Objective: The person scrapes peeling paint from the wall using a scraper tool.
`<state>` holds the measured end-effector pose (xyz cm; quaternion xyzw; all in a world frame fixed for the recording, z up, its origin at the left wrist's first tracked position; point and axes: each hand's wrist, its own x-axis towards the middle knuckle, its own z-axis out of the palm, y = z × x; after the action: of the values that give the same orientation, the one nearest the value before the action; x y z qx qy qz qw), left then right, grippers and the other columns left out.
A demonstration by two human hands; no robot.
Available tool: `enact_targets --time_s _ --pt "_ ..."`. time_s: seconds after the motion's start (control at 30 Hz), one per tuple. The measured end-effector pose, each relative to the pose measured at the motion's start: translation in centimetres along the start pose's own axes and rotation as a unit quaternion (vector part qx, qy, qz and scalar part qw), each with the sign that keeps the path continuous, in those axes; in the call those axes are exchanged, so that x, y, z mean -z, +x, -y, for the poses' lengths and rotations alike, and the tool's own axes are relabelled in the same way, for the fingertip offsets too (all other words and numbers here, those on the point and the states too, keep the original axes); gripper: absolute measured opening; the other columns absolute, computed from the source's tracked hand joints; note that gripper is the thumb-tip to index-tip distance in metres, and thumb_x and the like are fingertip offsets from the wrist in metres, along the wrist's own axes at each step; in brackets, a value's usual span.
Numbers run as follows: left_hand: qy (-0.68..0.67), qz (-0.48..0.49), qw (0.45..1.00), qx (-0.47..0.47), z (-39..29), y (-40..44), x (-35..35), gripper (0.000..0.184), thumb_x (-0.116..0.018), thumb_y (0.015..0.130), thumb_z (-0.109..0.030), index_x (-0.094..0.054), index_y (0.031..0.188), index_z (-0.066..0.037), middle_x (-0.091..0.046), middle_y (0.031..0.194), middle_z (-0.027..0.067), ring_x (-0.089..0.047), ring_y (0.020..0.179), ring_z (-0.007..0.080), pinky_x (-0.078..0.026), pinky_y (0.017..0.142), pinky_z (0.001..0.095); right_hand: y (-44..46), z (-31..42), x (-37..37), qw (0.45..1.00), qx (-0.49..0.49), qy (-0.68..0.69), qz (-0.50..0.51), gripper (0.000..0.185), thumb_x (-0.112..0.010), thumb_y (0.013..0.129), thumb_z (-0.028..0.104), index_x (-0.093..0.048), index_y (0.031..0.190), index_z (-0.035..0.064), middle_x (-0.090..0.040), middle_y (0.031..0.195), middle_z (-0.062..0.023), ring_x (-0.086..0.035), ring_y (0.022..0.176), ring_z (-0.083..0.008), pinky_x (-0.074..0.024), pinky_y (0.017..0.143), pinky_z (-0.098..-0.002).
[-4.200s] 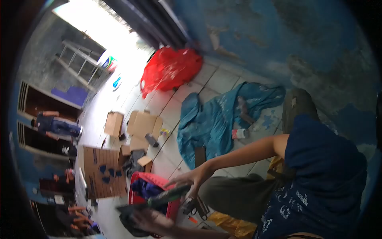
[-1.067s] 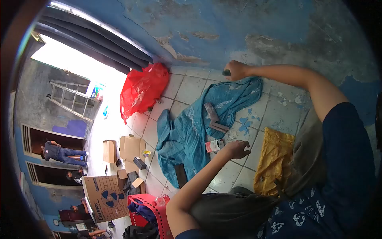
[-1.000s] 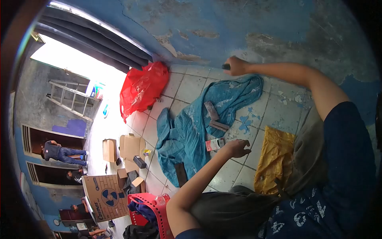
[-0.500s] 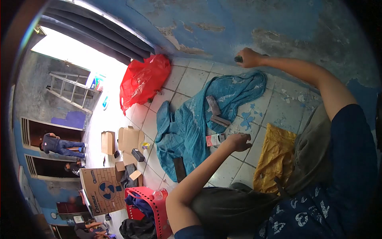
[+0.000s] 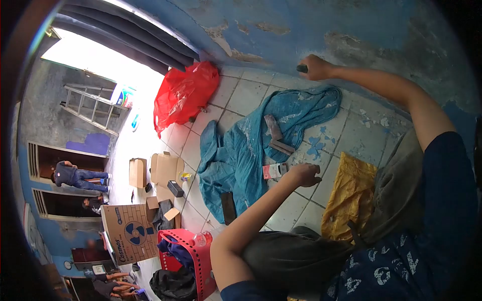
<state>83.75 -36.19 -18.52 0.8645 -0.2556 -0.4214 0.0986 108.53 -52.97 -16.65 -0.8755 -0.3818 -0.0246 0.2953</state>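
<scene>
Clock bearings read from the left hand, twelve toward the top of the head view. Nearest, at four, we list one yellow sack (image 5: 349, 198), crumpled against the trouser leg; a foot shifted onto it could, we judge, slide on the tile. Left hand (image 5: 303, 175): fingers half curled; whether they close on anything we cannot tell. At nine, just beside it, one small pack (image 5: 274, 171), liable to be knocked if that hand swings. At eleven, two dusty bars (image 5: 273, 128) on the cloth, likely to tumble if the fabric is tugged. At twelve to one, paint flakes (image 5: 316, 144), thin; a brushing arm or knee would probably scatter them. At twelve, right hand (image 5: 315, 67): clenched around a dark object (image 5: 302, 68), only its end showing, low by the wall (image 5: 296, 40); contact we cannot confirm. A slipping grip could drop it or scrape the knuckles on the plaster, and loose paint might come away toward the wearer. From nine to twelve, one teal cloth (image 5: 226, 173), wrinkled, a trip hazard if a foot catches a fold. At seven to eight, one red basket (image 5: 205, 271), clothes inside. Farther, at ten, one red plastic bag (image 5: 183, 98), which a draught could shift.
</scene>
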Motion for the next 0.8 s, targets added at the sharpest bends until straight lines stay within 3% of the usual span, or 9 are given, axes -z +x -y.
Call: enact_targets --time_s 0.2,0.27,0.37,0.47,0.6,0.8 --pt "-0.007 -0.022 1.000 -0.013 0.8 0.3 -0.8 0.040 -0.052 0.076 -0.037 -0.052 0.106 -0.010 -0.057 0.101 0.0107 -0.053 0.096 0.0278 -0.044 0.077 0.0381 -0.1 -2.1 -0.3 0.999 -0.048 -0.005 0.000 0.019 -0.055 0.071 0.017 -0.051 0.063 -0.0002 -0.047 0.050 -0.0147 -0.043 0.046 -0.0278 -0.0344 0.051 -0.0399" --pt "0.000 -0.012 1.000 -0.001 0.0 -0.3 0.0 0.040 -0.051 0.076 -0.037 -0.052 0.106 -0.010 -0.057 0.102 0.0108 -0.053 0.096 0.0279 -0.044 0.077 0.0380 -0.1 -1.3 -0.7 0.994 0.035 -0.011 -0.100 0.022 -0.055 0.070 0.016 -0.045 0.058 0.0003 -0.045 0.048 -0.0138 -0.041 0.044 -0.0263 -0.0311 0.048 -0.0414" --pt "-0.002 -0.003 1.000 -0.006 0.2 -0.4 0.1 0.039 -0.050 0.078 -0.037 -0.050 0.106 -0.009 -0.056 0.099 0.0134 -0.053 0.093 0.0298 -0.043 0.077 0.0384 0.2 -1.2 0.5 0.999 -0.026 0.021 -0.017 0.024 -0.055 0.071 0.018 -0.047 0.058 -0.0009 -0.046 0.049 -0.0139 -0.045 0.045 -0.0280 -0.0340 0.048 -0.0404" --pt "-0.004 -0.021 0.999 -0.026 0.2 -0.7 0.3 0.039 -0.049 0.080 -0.036 -0.049 0.106 -0.008 -0.056 0.096 0.0160 -0.054 0.090 0.0315 -0.042 0.077 0.0390 -0.7 -2.9 -0.4 0.998 -0.043 -0.046 -0.029 0.024 -0.055 0.071 0.017 -0.047 0.058 -0.0016 -0.046 0.049 -0.0142 -0.046 0.045 -0.0278 -0.0351 0.048 -0.0391" --pt "0.016 -0.020 1.000 -0.016 -0.4 -1.0 0.9 0.039 -0.049 0.080 -0.036 -0.048 0.107 -0.008 -0.055 0.098 0.0162 -0.053 0.092 0.0308 -0.042 0.078 0.0391 -0.7 -1.5 0.4 0.998 -0.001 -0.017 -0.067 0.024 -0.055 0.070 0.018 -0.047 0.058 -0.0015 -0.046 0.048 -0.0139 -0.045 0.044 -0.0264 -0.0349 0.048 -0.0382" --pt "0.010 -0.016 1.000 -0.023 0.6 0.1 0.0 0.040 -0.048 0.080 -0.037 -0.048 0.108 -0.008 -0.054 0.101 0.0160 -0.052 0.094 0.0311 -0.041 0.079 0.0389 -0.9 -1.6 0.0 0.999 -0.006 -0.044 0.006 0.022 -0.057 0.070 0.020 -0.054 0.068 -0.0017 -0.052 0.054 -0.0155 -0.050 0.049 -0.0273 -0.0385 0.051 -0.0370"
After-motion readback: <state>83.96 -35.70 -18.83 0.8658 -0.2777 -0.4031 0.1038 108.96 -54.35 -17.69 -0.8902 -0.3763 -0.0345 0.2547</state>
